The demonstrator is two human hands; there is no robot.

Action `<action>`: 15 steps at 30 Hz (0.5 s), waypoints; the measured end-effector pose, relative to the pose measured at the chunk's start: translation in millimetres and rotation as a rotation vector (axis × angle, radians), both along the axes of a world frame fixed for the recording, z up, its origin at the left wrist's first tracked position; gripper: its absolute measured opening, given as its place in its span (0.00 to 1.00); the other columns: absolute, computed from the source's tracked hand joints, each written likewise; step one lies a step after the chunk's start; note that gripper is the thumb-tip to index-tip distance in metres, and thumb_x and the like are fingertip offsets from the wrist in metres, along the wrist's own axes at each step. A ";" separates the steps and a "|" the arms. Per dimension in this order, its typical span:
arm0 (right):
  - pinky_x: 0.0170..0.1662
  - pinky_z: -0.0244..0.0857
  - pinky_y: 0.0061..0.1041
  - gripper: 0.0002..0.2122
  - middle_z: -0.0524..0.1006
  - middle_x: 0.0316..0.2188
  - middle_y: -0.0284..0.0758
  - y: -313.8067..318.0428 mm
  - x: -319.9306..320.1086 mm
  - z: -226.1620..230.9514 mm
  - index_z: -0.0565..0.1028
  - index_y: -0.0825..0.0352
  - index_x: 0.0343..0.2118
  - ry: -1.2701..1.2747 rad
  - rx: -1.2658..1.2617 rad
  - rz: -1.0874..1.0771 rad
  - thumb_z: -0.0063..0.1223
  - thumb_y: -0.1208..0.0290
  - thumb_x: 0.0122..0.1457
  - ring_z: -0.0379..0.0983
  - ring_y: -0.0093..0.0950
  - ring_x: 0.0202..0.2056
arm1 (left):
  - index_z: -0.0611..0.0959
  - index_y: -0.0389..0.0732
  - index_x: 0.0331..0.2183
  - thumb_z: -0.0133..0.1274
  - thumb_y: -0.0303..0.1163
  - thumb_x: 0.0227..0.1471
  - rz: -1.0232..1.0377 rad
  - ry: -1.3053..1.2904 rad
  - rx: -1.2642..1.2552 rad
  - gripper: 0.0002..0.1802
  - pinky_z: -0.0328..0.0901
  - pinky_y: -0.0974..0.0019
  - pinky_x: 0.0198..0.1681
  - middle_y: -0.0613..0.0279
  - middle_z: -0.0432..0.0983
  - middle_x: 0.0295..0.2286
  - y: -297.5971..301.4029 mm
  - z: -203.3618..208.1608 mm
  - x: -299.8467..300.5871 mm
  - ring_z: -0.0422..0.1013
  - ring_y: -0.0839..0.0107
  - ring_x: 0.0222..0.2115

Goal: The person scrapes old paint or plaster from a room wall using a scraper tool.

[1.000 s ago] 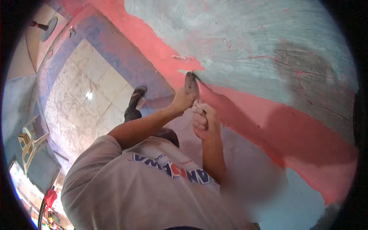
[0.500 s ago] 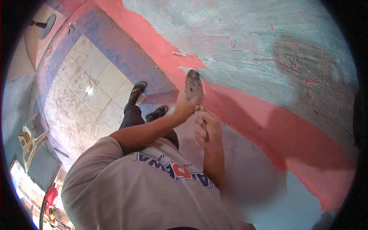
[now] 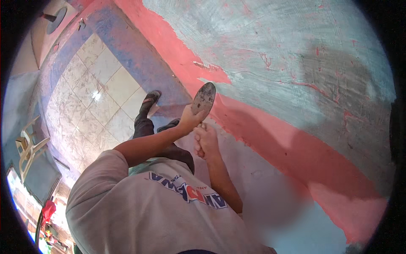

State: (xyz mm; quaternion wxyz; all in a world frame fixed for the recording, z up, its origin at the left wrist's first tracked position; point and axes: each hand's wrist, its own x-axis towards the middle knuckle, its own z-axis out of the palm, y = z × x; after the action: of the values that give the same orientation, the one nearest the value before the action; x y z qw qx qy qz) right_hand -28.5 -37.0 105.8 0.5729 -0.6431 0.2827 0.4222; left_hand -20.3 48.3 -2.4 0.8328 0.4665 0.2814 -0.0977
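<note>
My left hand (image 3: 190,119) is closed around the lower end of a flat, oval grey plate (image 3: 204,98) with dark stains. The plate tilts up and to the right, in front of the wall's pink band (image 3: 262,127). Just below it, my right hand (image 3: 206,140) is curled closed, its fingertips near the heel of the left hand. What the right fingers hold, if anything, is hidden. Beyond the plate, the wall's upper part carries a rough blue-grey coat (image 3: 262,46) with streaks, a thin crack and pink patches showing through.
The floor has dusty cream tiles (image 3: 99,76) with a blue-purple border (image 3: 127,38). To the left stands a pale plastic chair (image 3: 28,148). A round disc with a dark stem (image 3: 56,20) shows at the far upper left. A red item (image 3: 48,209) is at the lower left.
Both hands have moved left and slightly down in view, bringing the oval plate away from the edge of the grey coat. The plate has turned so more of its face shows.
</note>
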 end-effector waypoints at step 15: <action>0.07 0.47 0.13 0.09 0.62 0.19 0.26 -39.8 30.1 37.1 0.68 0.68 0.42 0.332 0.725 -0.442 0.36 0.71 0.64 0.53 0.13 0.09 | 0.75 0.36 0.24 0.49 0.31 0.47 0.132 0.060 0.057 0.08 0.56 0.70 0.17 0.69 0.66 0.16 -33.1 31.7 16.4 0.61 0.79 0.16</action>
State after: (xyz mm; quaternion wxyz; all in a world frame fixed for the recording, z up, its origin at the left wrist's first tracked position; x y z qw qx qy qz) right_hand 1.5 -76.8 142.9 0.7842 -0.2489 0.3355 0.4588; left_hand -4.0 15.2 29.2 0.8150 0.4675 0.3390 -0.0486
